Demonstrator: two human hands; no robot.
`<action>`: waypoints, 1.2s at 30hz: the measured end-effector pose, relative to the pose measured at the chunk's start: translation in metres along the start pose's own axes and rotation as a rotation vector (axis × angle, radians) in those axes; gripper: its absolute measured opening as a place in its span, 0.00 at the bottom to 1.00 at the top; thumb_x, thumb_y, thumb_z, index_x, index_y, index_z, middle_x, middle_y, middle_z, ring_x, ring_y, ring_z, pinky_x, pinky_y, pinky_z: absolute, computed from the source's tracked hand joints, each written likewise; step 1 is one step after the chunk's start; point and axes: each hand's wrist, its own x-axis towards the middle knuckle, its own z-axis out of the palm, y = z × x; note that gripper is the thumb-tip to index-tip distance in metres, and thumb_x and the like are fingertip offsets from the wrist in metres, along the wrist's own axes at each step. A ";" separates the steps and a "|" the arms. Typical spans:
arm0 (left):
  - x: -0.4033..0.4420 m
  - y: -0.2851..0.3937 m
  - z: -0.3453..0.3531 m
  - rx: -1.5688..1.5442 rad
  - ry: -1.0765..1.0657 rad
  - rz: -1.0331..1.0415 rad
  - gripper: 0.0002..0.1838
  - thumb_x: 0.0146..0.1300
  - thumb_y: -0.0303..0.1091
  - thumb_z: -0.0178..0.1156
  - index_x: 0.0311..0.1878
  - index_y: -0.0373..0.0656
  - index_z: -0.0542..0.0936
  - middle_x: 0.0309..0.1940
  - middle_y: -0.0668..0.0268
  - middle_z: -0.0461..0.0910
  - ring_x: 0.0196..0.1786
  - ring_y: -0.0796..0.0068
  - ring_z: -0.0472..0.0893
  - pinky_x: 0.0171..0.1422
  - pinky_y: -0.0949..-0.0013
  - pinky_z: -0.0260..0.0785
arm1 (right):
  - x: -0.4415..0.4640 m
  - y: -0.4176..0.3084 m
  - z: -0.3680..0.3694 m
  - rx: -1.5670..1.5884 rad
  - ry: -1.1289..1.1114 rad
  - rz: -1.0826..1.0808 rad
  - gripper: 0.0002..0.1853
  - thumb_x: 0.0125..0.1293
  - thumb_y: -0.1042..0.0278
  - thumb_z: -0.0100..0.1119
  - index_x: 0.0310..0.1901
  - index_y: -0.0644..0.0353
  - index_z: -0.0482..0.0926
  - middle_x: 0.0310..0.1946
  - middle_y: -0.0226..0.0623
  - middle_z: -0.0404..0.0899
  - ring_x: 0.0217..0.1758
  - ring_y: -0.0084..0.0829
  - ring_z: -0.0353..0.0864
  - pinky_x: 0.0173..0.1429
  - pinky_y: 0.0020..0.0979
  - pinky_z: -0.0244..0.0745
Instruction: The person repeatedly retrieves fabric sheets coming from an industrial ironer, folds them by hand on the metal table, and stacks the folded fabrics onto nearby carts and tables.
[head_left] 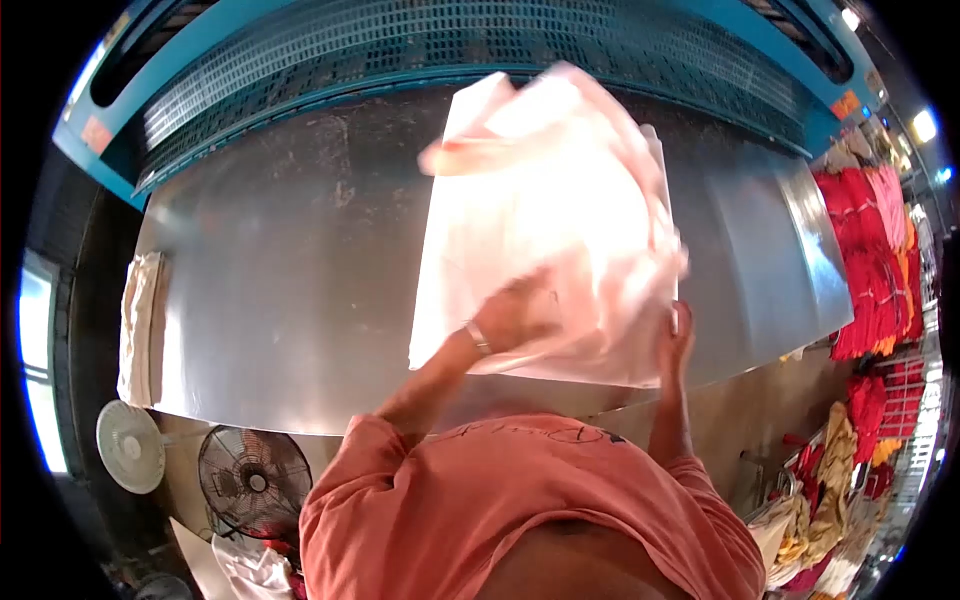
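Observation:
A pale pink cloth [540, 220] lies partly folded on the metal table, with its upper layer lifted, rumpled and blurred by motion. My left hand [520, 312], a band round its wrist, is over the lower middle of the cloth; its fingers are smeared, so their grip does not show. At the cloth's lower right edge, my right hand [677, 338] has its fingers closed on the border of the fabric. The cloth's far side rises in loose folds toward the blue machine.
The metal table [290, 270] fronts a blue machine [480, 40] with a slatted bed. Folded white fabric [140, 330] rests at the left edge. Two fans, a white one [130, 447] and a black one [255, 482], stand below left. Red cloths [865, 270] are piled at right.

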 end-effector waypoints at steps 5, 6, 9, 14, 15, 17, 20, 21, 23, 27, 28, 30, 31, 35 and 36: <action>-0.081 -0.050 -0.018 0.471 0.597 -0.476 0.32 0.56 0.37 0.61 0.64 0.47 0.62 0.52 0.54 0.73 0.50 0.58 0.74 0.53 0.61 0.68 | -0.025 0.068 -0.081 0.199 -0.342 0.646 0.14 0.62 0.59 0.56 0.42 0.62 0.76 0.39 0.35 0.75 0.41 0.28 0.74 0.41 0.31 0.71; -0.094 -0.060 -0.001 0.288 0.566 -0.491 0.32 0.57 0.35 0.60 0.65 0.47 0.61 0.52 0.55 0.73 0.48 0.60 0.75 0.50 0.62 0.69 | -0.032 0.047 -0.079 0.253 -0.379 0.618 0.15 0.62 0.58 0.56 0.40 0.63 0.77 0.36 0.33 0.75 0.40 0.25 0.74 0.39 0.30 0.70; -0.118 -0.045 0.026 -0.280 0.497 -0.642 0.31 0.60 0.29 0.56 0.67 0.48 0.60 0.54 0.59 0.73 0.43 0.66 0.77 0.44 0.67 0.71 | -0.040 0.005 -0.084 0.139 -0.345 0.515 0.18 0.65 0.59 0.51 0.45 0.68 0.74 0.41 0.38 0.75 0.43 0.29 0.73 0.46 0.31 0.67; -0.081 0.099 -0.045 -0.836 0.751 -0.528 0.23 0.60 0.30 0.51 0.61 0.39 0.69 0.61 0.64 0.68 0.63 0.73 0.64 0.67 0.69 0.54 | 0.018 -0.037 -0.165 0.626 -0.314 0.230 0.22 0.67 0.64 0.47 0.57 0.69 0.67 0.54 0.45 0.71 0.54 0.36 0.72 0.60 0.34 0.65; -0.077 0.116 -0.061 -0.925 0.785 -0.469 0.23 0.64 0.36 0.49 0.61 0.38 0.68 0.62 0.60 0.66 0.64 0.69 0.64 0.67 0.64 0.55 | 0.036 -0.087 -0.176 1.015 -0.196 0.433 0.23 0.66 0.62 0.49 0.58 0.69 0.67 0.55 0.44 0.71 0.55 0.35 0.72 0.59 0.34 0.66; -0.060 0.130 -0.078 -0.942 0.948 -0.326 0.33 0.63 0.49 0.52 0.62 0.32 0.64 0.61 0.53 0.66 0.64 0.62 0.65 0.65 0.62 0.59 | 0.091 -0.083 -0.184 1.209 -0.211 0.470 0.25 0.65 0.56 0.50 0.58 0.66 0.66 0.54 0.42 0.71 0.55 0.34 0.72 0.59 0.34 0.67; -0.015 0.092 -0.085 -0.504 0.852 -0.254 0.29 0.61 0.40 0.54 0.62 0.33 0.63 0.57 0.56 0.71 0.54 0.63 0.74 0.57 0.66 0.66 | 0.168 -0.006 -0.157 1.098 -0.393 0.496 0.27 0.67 0.48 0.46 0.59 0.62 0.67 0.54 0.42 0.72 0.55 0.36 0.72 0.58 0.35 0.67; 0.003 0.078 -0.086 -0.643 0.895 -0.302 0.27 0.62 0.35 0.53 0.62 0.34 0.63 0.55 0.57 0.73 0.51 0.65 0.76 0.55 0.67 0.68 | 0.181 -0.009 -0.142 1.134 -0.501 0.434 0.28 0.67 0.49 0.46 0.60 0.62 0.65 0.55 0.43 0.70 0.56 0.37 0.72 0.58 0.35 0.67; 0.036 0.049 -0.076 -1.087 0.997 -0.287 0.27 0.66 0.37 0.48 0.66 0.41 0.57 0.48 0.57 0.75 0.45 0.68 0.76 0.53 0.66 0.69 | 0.206 -0.016 -0.113 1.201 -0.729 0.294 0.28 0.67 0.50 0.45 0.61 0.62 0.63 0.58 0.43 0.68 0.58 0.40 0.70 0.58 0.35 0.66; -0.015 -0.045 -0.008 -0.016 0.753 -0.968 0.33 0.52 0.53 0.60 0.55 0.41 0.68 0.44 0.54 0.77 0.46 0.62 0.77 0.52 0.61 0.69 | 0.217 0.063 -0.073 0.884 -0.528 0.567 0.33 0.67 0.40 0.36 0.64 0.59 0.58 0.64 0.40 0.61 0.65 0.36 0.62 0.68 0.36 0.53; -0.033 -0.036 0.014 0.065 0.566 -1.112 0.33 0.47 0.54 0.64 0.51 0.41 0.72 0.43 0.54 0.77 0.46 0.61 0.77 0.52 0.61 0.70 | 0.215 0.081 -0.056 0.966 -0.542 0.822 0.34 0.67 0.41 0.38 0.66 0.58 0.56 0.66 0.39 0.57 0.66 0.37 0.60 0.70 0.36 0.51; -0.051 0.002 0.032 -0.066 0.528 -1.174 0.33 0.41 0.56 0.68 0.46 0.40 0.76 0.41 0.54 0.78 0.45 0.61 0.77 0.50 0.61 0.70 | 0.190 0.122 -0.015 0.586 -0.700 0.133 0.39 0.64 0.39 0.43 0.68 0.60 0.51 0.68 0.41 0.52 0.70 0.36 0.52 0.71 0.37 0.46; -0.060 0.024 0.034 -0.173 0.585 -1.167 0.33 0.40 0.56 0.69 0.44 0.40 0.76 0.40 0.55 0.79 0.45 0.62 0.77 0.49 0.61 0.70 | 0.174 0.081 -0.003 0.393 -0.776 0.215 0.40 0.63 0.39 0.45 0.67 0.61 0.54 0.68 0.42 0.52 0.69 0.36 0.53 0.71 0.36 0.47; -0.112 0.007 0.068 -0.244 0.463 -1.105 0.29 0.42 0.52 0.70 0.39 0.38 0.76 0.30 0.55 0.81 0.35 0.60 0.80 0.39 0.62 0.71 | 0.129 0.014 -0.015 0.369 -1.093 0.385 0.40 0.59 0.39 0.50 0.65 0.63 0.59 0.64 0.44 0.58 0.64 0.39 0.61 0.66 0.38 0.55; -0.135 0.019 0.066 -0.395 0.430 -1.130 0.30 0.42 0.52 0.70 0.41 0.37 0.76 0.32 0.54 0.81 0.37 0.58 0.80 0.40 0.62 0.71 | 0.110 0.000 -0.009 0.380 -1.132 0.425 0.39 0.59 0.40 0.50 0.64 0.64 0.59 0.64 0.44 0.59 0.63 0.39 0.62 0.66 0.38 0.56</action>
